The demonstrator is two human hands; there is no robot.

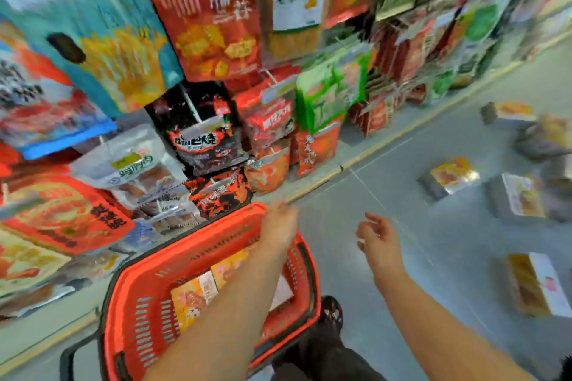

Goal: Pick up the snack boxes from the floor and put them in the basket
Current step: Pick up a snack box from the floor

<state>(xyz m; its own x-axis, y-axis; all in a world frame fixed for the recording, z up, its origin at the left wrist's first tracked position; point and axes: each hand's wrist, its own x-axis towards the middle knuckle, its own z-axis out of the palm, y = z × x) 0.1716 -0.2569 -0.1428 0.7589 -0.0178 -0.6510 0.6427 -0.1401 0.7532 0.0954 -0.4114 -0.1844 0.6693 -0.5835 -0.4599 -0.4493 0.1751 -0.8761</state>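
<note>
Snack boxes lie scattered on the grey floor in the right half of the head view. One sits at mid-right, another just beside it further right, a larger one lies at the lower right, and one lies further up the aisle. More shapes at the right edge are too blurred to name.

The red basket stands at lower centre beside a dark shoe. At least two boxes in the basket lie flat on its bottom, partly hidden by the left forearm. Shelves hung with snack bags fill the left and upper parts of the frame.

The left hand reaches across the basket to its far rim. Its fingers are smeared by motion, so I cannot tell whether they are spread, curled or touching the rim; no box shows in it. The right hand hangs over bare floor right of the basket, fingers loosely bent and apart, holding nothing.

By my reading this is the gap between one drop and the next pick: part of the load is in and several boxes are left. The next move calls for a reach to the right, probably to the mid-right box, which lies nearest the right hand. Its flat shape suggests a grip across the narrow sides, then a carry back over the rim.
</note>
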